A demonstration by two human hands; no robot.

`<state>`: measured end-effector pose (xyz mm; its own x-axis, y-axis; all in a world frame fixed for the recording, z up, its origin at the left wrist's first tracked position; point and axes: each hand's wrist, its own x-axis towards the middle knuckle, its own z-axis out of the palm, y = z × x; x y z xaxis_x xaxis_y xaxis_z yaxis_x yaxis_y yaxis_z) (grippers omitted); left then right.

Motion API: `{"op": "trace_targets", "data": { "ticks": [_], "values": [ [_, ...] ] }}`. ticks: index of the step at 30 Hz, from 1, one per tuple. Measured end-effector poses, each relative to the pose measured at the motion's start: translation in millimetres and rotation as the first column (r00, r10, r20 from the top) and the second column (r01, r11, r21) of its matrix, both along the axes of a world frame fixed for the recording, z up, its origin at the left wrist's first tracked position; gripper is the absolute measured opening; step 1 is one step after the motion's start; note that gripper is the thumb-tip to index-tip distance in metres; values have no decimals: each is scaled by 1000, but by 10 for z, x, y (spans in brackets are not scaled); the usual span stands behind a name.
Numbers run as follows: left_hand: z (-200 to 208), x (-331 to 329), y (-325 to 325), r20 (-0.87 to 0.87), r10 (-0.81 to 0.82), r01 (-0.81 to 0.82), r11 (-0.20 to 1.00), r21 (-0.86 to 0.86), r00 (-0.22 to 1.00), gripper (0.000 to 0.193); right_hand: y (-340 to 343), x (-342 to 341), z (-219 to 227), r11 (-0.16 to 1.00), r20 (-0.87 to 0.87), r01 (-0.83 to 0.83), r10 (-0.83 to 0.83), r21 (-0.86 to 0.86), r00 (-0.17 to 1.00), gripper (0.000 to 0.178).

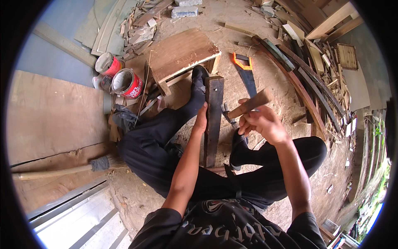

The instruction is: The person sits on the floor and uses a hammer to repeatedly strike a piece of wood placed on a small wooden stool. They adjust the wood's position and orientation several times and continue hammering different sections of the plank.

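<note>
A dark wooden beam (214, 124) stands between my legs, its narrow end toward the stool. My left hand (200, 119) grips it along its left side, with most of the fingers hidden behind the wood. A small pale spot shows near the beam's far end; I cannot tell what it is. In my right hand (261, 123) is a hammer (250, 103), held by its thick wooden handle. Its dark metal head points left, close to the beam's right side. Beyond it a handsaw (245, 76) with an orange and black handle lies on the ground.
A low wooden stool (182, 52) stands ahead, by my left foot. Two red paint cans (132, 86) sit left of it. Planks and scrap wood (304, 79) are heaped at right. A broom (74, 170) lies at left; pale blocks (184, 11) rest at the back.
</note>
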<state>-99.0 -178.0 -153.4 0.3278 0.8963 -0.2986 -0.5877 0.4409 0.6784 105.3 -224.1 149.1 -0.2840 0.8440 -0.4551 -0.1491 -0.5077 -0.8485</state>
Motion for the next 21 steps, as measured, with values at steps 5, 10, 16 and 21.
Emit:
{"op": "trace_targets", "data": {
  "ticks": [5, 10, 16, 21],
  "values": [
    [40, 82, 3, 11, 53, -53, 998, 44, 999, 53, 183, -252, -291, 647, 635, -272, -428, 712, 643, 27],
    [145, 164, -48, -30, 33, -31, 997, 70, 999, 51, 622, -465, -603, 783, 195, 198, -376, 589, 906, 29],
    [204, 349, -111, -187, 112, -68, 972, 227, 976, 50, 963, -528, -736, 659, 230, 261, -561, 705, 795, 29],
    [39, 256, -27, -309, 59, 28, 963, 269, 949, 53, 1080, -601, -711, 593, 43, 471, -650, 653, 759, 26]
  ]
}}
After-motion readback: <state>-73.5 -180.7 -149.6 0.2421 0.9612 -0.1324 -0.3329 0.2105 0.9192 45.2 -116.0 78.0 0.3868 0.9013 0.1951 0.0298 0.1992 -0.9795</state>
